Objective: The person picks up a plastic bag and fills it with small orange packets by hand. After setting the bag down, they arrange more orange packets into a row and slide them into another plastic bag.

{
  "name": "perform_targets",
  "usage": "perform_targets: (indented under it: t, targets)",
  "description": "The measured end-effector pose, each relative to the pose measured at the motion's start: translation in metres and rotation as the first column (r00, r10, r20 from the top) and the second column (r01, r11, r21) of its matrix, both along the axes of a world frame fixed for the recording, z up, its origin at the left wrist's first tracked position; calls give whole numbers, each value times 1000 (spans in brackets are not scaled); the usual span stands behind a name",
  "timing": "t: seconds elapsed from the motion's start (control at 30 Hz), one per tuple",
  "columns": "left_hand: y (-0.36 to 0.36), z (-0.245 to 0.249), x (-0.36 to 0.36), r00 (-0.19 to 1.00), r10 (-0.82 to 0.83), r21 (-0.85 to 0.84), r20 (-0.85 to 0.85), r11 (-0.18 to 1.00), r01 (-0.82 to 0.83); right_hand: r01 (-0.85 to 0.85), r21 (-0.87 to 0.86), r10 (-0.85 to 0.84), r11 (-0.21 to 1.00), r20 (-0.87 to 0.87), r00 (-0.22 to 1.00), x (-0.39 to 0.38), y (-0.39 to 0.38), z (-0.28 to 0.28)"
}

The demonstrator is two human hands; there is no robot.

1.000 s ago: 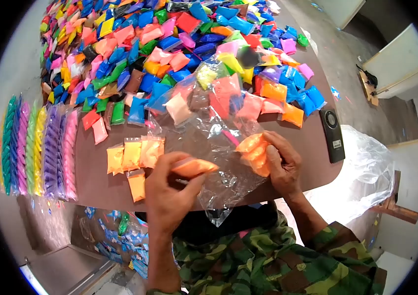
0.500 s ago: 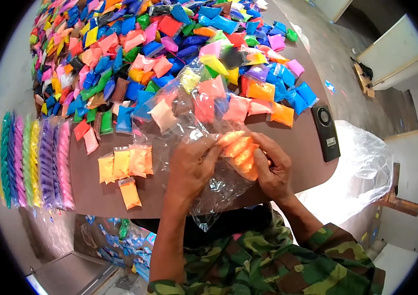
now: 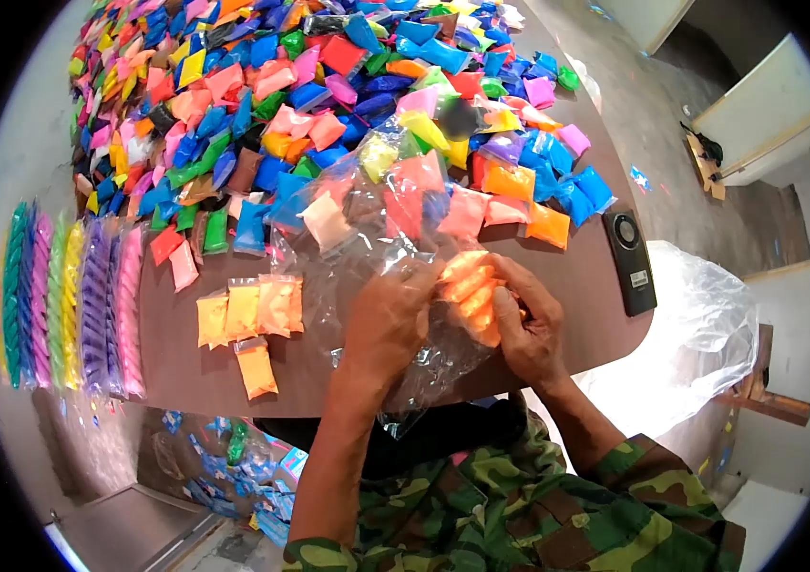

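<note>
My right hand (image 3: 531, 324) is closed around a fanned stack of light orange packets (image 3: 471, 300), thumb pressed on their near side. Thin clear plastic film of a large bag (image 3: 352, 255) spreads over the table in front of me, and its near end hangs at the table edge. My left hand (image 3: 388, 319) pinches the bag's film right beside the stack, with the fingertips partly hidden. To the left of that hand lie several matching orange packets (image 3: 257, 310), one of them (image 3: 255, 369) set nearer the edge.
A big heap of colourful small packets (image 3: 262, 114) covers the far side of the brown table (image 3: 176, 334). Long twisted bundles in clear sleeves (image 3: 71, 300) line the left edge. A black phone (image 3: 628, 257) lies at the right edge, near clear plastic sheeting (image 3: 700, 324) beyond the table.
My left hand has shifted slightly right, closer to the orange stack, and the film has bunched there. My right hand keeps its grip. The whole view has moved a little.
</note>
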State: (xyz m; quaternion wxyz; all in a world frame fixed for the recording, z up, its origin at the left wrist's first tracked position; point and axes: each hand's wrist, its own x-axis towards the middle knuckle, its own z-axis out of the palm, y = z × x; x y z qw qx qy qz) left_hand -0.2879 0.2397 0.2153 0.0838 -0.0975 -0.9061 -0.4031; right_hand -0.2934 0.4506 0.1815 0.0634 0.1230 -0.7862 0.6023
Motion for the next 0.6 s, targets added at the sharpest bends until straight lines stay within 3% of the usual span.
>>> perform_targets:
  t: [0.07,0.17,0.3,0.43,0.5,0.6]
  targets:
    - [-2,-4,2,1000,10,-12,13,1000,-10,-9,-26,9,1000,16,1000,0,-3,1]
    - [-9,-15,12,990,54,41,-133,998,-49,-8,-5,8,1000,21,1000,0,-2,1]
    - [-29,37,59,965,241,-46,-102,968,-247,-2,-50,4,999,44,999,1,-2,-5]
    - [-77,32,113,772,633,-189,-57,752,-631,12,-40,-11,999,29,1000,1,-3,-5]
    - [-105,28,130,706,707,-319,-31,663,-678,10,-27,-9,1000,38,999,1,-3,-5]
    - [-128,8,142,648,760,-231,-37,625,-746,6,-22,-6,1000,7,1000,0,-2,-6]
